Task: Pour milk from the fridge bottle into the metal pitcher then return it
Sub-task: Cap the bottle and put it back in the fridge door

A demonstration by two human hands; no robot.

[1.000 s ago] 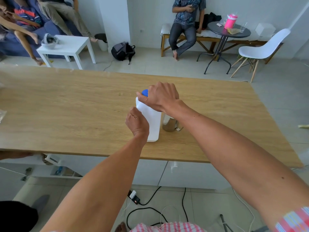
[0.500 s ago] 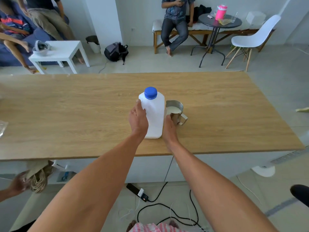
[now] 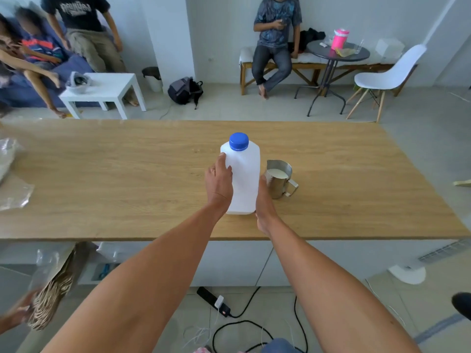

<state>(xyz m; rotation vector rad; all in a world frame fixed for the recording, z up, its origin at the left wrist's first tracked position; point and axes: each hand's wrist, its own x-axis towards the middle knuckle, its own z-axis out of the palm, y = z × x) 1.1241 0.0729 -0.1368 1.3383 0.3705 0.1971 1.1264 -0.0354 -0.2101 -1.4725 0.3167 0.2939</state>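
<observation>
A white plastic milk bottle (image 3: 243, 174) with a blue cap (image 3: 238, 141) stands upright near the front of the wooden table (image 3: 127, 174). My left hand (image 3: 219, 182) wraps its left side. My right hand (image 3: 263, 202) presses against its lower right side, fingers mostly hidden behind the bottle. Just right of the bottle stands the metal pitcher (image 3: 279, 179), with milk inside and its handle pointing right.
Clear plastic bags (image 3: 10, 174) lie at the table's left edge. A power strip and cables (image 3: 216, 301) lie on the floor below. Beyond the table are a white side table (image 3: 107, 90), a backpack (image 3: 184, 90), a round table, a white chair (image 3: 382, 77) and seated people.
One second ago my right hand was on the blue cap; it has dropped to the bottle's lower right side. The bottle stays upright on the table between both hands.
</observation>
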